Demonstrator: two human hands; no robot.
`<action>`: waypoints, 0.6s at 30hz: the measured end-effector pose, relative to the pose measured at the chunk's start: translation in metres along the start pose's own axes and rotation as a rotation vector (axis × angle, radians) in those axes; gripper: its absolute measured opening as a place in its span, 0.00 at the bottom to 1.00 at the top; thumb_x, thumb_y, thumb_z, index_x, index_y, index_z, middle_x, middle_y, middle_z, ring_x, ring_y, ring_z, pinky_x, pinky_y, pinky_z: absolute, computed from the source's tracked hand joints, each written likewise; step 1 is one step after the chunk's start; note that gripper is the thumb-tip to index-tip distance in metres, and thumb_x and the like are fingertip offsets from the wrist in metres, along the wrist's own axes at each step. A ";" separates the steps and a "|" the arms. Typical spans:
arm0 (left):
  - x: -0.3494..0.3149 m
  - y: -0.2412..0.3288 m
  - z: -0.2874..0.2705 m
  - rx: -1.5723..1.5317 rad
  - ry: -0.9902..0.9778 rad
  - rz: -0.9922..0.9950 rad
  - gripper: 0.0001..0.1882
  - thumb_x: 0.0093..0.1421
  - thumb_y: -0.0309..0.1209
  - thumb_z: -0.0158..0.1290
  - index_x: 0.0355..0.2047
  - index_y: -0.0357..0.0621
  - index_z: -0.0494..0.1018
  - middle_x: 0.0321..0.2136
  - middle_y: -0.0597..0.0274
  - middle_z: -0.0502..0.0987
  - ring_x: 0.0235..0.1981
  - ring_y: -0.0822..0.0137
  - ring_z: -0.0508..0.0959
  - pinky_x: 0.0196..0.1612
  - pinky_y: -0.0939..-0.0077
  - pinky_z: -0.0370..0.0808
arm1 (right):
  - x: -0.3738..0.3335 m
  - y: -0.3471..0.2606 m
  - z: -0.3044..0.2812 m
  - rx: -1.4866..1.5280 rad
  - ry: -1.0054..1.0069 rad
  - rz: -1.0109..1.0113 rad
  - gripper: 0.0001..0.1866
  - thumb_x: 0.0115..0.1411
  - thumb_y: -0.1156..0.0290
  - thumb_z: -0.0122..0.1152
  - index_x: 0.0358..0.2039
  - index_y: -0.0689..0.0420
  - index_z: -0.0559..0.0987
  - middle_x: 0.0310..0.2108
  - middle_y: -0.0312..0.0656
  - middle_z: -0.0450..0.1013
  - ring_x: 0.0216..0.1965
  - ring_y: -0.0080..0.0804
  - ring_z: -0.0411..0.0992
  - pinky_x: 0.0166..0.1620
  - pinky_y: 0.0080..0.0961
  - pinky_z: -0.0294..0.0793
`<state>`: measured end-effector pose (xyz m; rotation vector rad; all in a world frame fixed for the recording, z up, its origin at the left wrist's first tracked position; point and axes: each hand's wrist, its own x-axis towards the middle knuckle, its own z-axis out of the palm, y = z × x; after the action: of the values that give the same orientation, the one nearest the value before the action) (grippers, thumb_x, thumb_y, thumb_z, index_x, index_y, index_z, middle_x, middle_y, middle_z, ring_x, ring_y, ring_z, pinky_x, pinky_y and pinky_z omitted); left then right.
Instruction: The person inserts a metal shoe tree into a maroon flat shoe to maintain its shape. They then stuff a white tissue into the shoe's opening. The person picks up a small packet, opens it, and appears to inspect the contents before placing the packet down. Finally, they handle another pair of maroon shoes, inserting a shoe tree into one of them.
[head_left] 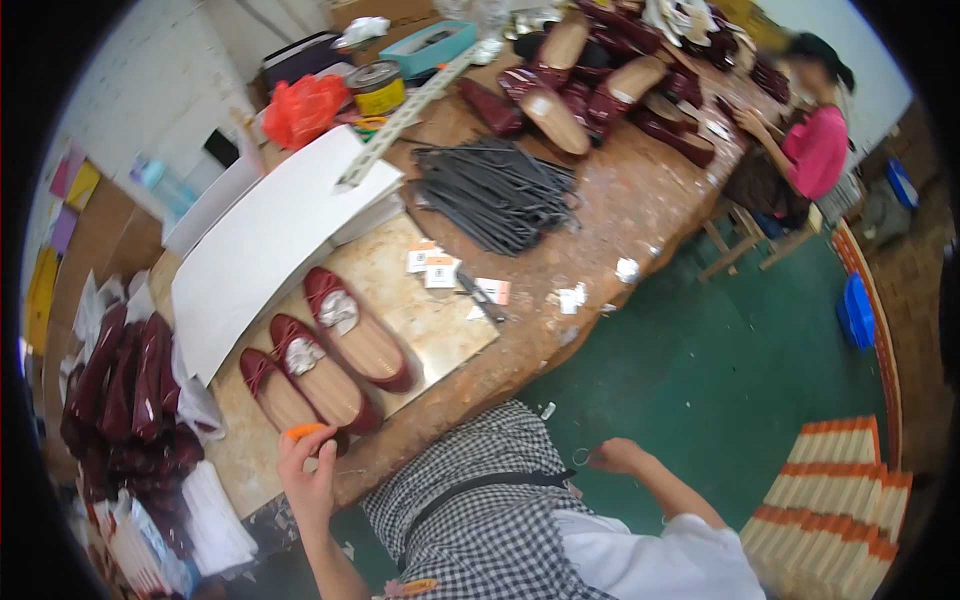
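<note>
Three dark red ballet flats (357, 347) lie side by side on the pale board, two with crumpled white paper in the toes. My left hand (308, 468) is at the near end of the leftmost flat, its fingers closed around a small orange object (304, 431) whose kind I cannot make out. My right hand (622, 456) hangs off to the right, above the floor and away from the table. Its fingers are curled, and a thin ring-like loop (581, 456) shows at their tips; what it belongs to is unclear.
White sheets (262, 240) lie behind the flats, beside a bundle of dark strips (495, 190). More red shoes (560, 90) are heaped at the back, others (125, 385) at left. A person in pink (815, 150) sits far right. Stacked boxes (825, 500) stand lower right.
</note>
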<state>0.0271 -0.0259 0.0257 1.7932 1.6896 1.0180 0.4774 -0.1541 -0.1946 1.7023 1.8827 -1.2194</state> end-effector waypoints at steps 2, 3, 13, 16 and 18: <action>0.008 -0.012 -0.012 0.033 0.056 -0.010 0.08 0.53 0.21 0.54 0.35 0.37 0.78 0.34 0.57 0.75 0.37 0.64 0.73 0.42 0.74 0.68 | -0.005 0.004 -0.023 -0.026 0.286 0.092 0.18 0.58 0.55 0.56 0.45 0.48 0.81 0.37 0.46 0.78 0.39 0.47 0.76 0.44 0.39 0.74; 0.012 -0.020 -0.020 0.052 0.090 -0.016 0.08 0.54 0.21 0.54 0.35 0.37 0.78 0.34 0.57 0.75 0.37 0.64 0.73 0.42 0.74 0.69 | -0.008 0.002 -0.040 0.043 0.438 0.047 0.18 0.57 0.57 0.58 0.45 0.50 0.80 0.36 0.47 0.78 0.39 0.47 0.76 0.44 0.39 0.74; 0.103 -0.063 -0.050 0.102 0.225 -0.024 0.12 0.57 0.30 0.56 0.40 0.38 0.78 0.39 0.56 0.76 0.42 0.62 0.75 0.46 0.73 0.70 | 0.025 -0.187 -0.217 0.340 0.993 -0.463 0.15 0.58 0.79 0.55 0.47 0.62 0.77 0.36 0.45 0.78 0.37 0.37 0.76 0.41 0.26 0.72; 0.189 -0.086 -0.042 0.457 0.251 0.105 0.22 0.58 0.41 0.54 0.50 0.43 0.73 0.53 0.45 0.67 0.55 0.49 0.66 0.55 0.60 0.64 | 0.038 -0.242 -0.240 0.259 0.978 -0.664 0.17 0.54 0.83 0.57 0.46 0.61 0.77 0.36 0.43 0.78 0.38 0.39 0.75 0.43 0.30 0.72; 0.243 -0.104 -0.026 0.576 0.166 -0.056 0.31 0.59 0.49 0.50 0.58 0.46 0.66 0.60 0.40 0.60 0.63 0.44 0.56 0.61 0.48 0.55 | 0.037 -0.265 -0.248 0.218 0.980 -0.706 0.18 0.53 0.83 0.57 0.46 0.61 0.77 0.36 0.44 0.78 0.38 0.40 0.75 0.43 0.31 0.72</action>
<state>-0.0669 0.2222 0.0090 2.0239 2.2961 0.7123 0.2968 0.0780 0.0206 2.0308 3.2333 -0.8259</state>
